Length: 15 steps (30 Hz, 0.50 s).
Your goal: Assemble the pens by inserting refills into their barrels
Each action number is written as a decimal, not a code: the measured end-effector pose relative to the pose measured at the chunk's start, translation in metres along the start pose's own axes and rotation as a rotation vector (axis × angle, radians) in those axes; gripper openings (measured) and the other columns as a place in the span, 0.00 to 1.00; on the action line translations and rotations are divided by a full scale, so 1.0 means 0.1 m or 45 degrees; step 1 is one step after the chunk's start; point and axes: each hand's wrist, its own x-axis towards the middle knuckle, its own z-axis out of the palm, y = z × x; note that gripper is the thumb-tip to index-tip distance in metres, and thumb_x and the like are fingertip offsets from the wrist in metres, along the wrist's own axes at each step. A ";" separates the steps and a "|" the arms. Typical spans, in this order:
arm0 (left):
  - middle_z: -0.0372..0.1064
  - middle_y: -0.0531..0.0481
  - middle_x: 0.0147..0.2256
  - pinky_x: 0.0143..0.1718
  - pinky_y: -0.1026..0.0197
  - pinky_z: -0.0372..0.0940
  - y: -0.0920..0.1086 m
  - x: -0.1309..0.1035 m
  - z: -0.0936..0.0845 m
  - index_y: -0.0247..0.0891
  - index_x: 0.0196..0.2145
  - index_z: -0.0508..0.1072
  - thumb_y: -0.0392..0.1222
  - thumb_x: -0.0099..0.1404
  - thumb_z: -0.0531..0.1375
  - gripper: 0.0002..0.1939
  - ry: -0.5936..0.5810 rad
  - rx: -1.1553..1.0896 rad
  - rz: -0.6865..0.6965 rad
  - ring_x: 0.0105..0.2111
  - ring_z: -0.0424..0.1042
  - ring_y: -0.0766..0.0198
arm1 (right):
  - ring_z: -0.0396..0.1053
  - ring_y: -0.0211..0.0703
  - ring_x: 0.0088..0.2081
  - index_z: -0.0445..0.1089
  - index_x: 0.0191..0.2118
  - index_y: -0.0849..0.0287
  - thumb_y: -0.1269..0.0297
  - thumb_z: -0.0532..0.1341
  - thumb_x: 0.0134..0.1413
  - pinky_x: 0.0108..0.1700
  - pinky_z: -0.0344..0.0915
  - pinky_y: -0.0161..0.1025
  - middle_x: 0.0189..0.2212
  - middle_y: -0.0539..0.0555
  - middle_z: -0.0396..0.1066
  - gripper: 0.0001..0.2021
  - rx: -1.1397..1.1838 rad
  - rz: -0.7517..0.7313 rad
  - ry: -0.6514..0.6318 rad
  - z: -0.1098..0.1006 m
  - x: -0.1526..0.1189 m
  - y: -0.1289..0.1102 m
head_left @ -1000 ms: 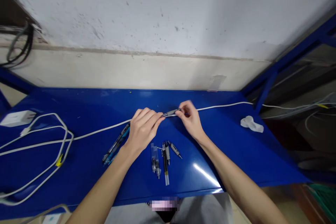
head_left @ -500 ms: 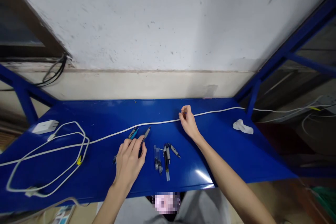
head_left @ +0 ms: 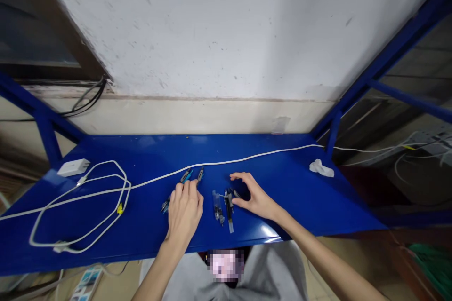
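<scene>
Refills, dark and slim, lay just below the centre of the frame, their long axis running nearly up and down the picture with the lower ends leaning slightly right; clear barrels lay alongside on the left, roughly parallel; a grey pen section sat at the upper right of this cluster, slanting from upper left to lower right. The right hand was the nearer one, coming in from the lower right; its thumb and fingers stood wide apart with nothing seen in their grasp, the gap facing left and the grey section showing at its mouth, though contact with the thumb could not be told. The left hand, left of the cluster, curled over the pens, whose upper ends pointed up the frame; whether it gripped or merely rested on them could not be told.
</scene>
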 end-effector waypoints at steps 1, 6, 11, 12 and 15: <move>0.73 0.42 0.41 0.43 0.51 0.60 0.00 0.00 0.00 0.33 0.49 0.71 0.34 0.72 0.52 0.12 -0.010 -0.006 -0.003 0.42 0.66 0.49 | 0.62 0.52 0.62 0.55 0.68 0.48 0.52 0.70 0.57 0.66 0.58 0.53 0.61 0.58 0.65 0.38 -0.031 -0.005 -0.084 -0.02 -0.04 -0.03; 0.74 0.42 0.43 0.43 0.51 0.61 0.01 -0.05 -0.02 0.34 0.51 0.71 0.33 0.73 0.52 0.13 0.005 -0.109 0.015 0.43 0.67 0.49 | 0.47 0.61 0.72 0.46 0.73 0.46 0.42 0.72 0.48 0.71 0.49 0.61 0.70 0.61 0.55 0.52 -0.202 -0.063 -0.319 -0.03 -0.12 -0.15; 0.74 0.44 0.42 0.42 0.53 0.61 -0.02 -0.16 -0.06 0.36 0.54 0.71 0.33 0.75 0.50 0.15 -0.010 -0.182 0.089 0.43 0.67 0.51 | 0.45 0.62 0.73 0.42 0.75 0.48 0.42 0.73 0.48 0.73 0.42 0.64 0.72 0.62 0.52 0.56 -0.259 -0.092 -0.387 0.03 -0.07 -0.14; 0.74 0.44 0.41 0.42 0.53 0.61 -0.04 -0.18 -0.06 0.36 0.55 0.71 0.33 0.75 0.50 0.16 -0.017 -0.177 0.086 0.43 0.67 0.51 | 0.45 0.62 0.74 0.42 0.75 0.48 0.42 0.73 0.48 0.73 0.42 0.65 0.72 0.62 0.51 0.56 -0.259 -0.090 -0.393 0.04 -0.07 -0.13; 0.73 0.45 0.40 0.42 0.52 0.61 -0.09 -0.22 -0.06 0.38 0.55 0.72 0.33 0.75 0.50 0.16 -0.051 -0.136 0.084 0.43 0.67 0.51 | 0.46 0.61 0.73 0.41 0.75 0.48 0.41 0.72 0.48 0.74 0.37 0.66 0.72 0.61 0.52 0.56 -0.275 -0.109 -0.399 0.08 -0.07 -0.12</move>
